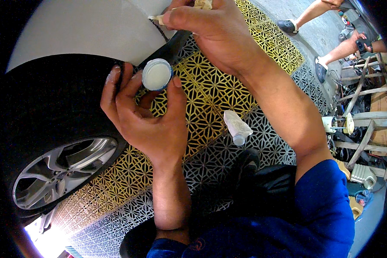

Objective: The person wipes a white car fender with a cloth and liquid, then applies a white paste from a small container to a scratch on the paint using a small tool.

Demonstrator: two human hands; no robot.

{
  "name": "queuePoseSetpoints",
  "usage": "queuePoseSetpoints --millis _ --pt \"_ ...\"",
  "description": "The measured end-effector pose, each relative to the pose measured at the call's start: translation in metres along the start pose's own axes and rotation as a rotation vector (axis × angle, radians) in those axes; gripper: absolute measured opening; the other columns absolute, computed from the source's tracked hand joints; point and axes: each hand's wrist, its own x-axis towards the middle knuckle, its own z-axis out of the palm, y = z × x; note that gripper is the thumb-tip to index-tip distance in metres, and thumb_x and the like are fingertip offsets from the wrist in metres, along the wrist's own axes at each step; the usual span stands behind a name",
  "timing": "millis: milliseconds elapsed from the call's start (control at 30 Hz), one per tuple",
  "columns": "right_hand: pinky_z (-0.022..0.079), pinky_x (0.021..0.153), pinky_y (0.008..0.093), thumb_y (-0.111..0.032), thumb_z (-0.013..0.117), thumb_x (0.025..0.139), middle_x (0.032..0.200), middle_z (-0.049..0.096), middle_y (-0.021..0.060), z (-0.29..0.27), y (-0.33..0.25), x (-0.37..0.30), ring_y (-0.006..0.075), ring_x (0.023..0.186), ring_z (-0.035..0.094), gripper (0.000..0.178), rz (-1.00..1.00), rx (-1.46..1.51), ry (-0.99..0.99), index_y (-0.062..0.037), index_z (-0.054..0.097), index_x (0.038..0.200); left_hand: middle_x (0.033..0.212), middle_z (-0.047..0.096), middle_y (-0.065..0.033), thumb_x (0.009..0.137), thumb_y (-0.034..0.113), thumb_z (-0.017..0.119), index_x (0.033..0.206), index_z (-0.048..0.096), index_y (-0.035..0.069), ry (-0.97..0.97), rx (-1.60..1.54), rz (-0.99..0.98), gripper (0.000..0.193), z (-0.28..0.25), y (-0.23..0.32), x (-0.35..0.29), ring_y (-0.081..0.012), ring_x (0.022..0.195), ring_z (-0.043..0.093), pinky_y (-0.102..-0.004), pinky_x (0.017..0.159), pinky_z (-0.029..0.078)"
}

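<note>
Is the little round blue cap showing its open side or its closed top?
Open side: the blue cap, in the left hand, shows its rim around white; filling or lining, I cannot tell.

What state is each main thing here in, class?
Blue-edged cap: open side facing the camera, white inside
Left hand: gripping the cap
Right hand: gripping a crumpled wad
Pale bottle: unheld, on the floor tiles
Wheel: mounted, tyre fitted
</note>
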Motion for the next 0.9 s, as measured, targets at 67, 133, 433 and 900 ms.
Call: queuePoseSetpoints --millis 67,133,433,900 --pt "0.039 0.058 0.0245 -0.014 0.073 0.094 0.077 0.058 -0.0016 0.003 -0.006 -0.001 0.0053 0.068 0.049 0.017 0.019 -0.092 0.020 -0.0016 0.062 0.094 0.152 0.041 -0.0118 0.085 0.006 0.084 0.122 0.061 -0.008 0.009 -0.004 -0.013 0.046 0.000 0.001 -0.002 -0.0312 0.136 0.054 -0.0366 0.102 0.055" --pt "0.038 0.058 0.0245 -0.014 0.073 0.094 0.077 0.058 -0.0016 0.002 -0.006 -0.001 0.0053 0.067 0.049 0.016 0.016 -0.099 0.017 -0.0017 0.062 0.094 0.152 0.043 -0.0131 0.084 0.006 0.084 0.123 0.061 -0.008 0.008 0.001 -0.018 0.047 0.000 0.001 -0.002 -0.0316 0.136 0.054 -0.0372 0.104 0.054" --pt "0.039 0.058 0.0243 -0.013 0.073 0.094 0.077 0.059 -0.0010 -0.005 0.007 0.002 0.0055 0.067 0.049 0.015 -0.057 0.026 -0.027 -0.0024 0.062 0.094 0.147 0.038 -0.0146 0.079 0.001 0.085 0.115 0.060 -0.007 0.004 -0.064 -0.041 0.045 0.001 0.000 0.001 -0.0339 0.134 0.054 -0.0336 0.087 0.065" --pt "0.039 0.057 0.0248 -0.016 0.074 0.094 0.076 0.059 -0.0005 -0.009 0.007 0.002 0.0048 0.068 0.051 0.019 -0.091 -0.024 -0.051 -0.0016 0.061 0.094 0.148 0.048 -0.0188 0.083 0.003 0.084 0.131 0.051 -0.007 0.002 -0.023 -0.034 0.059 0.002 0.001 -0.001 -0.0307 0.135 0.054 -0.0373 0.104 0.054"
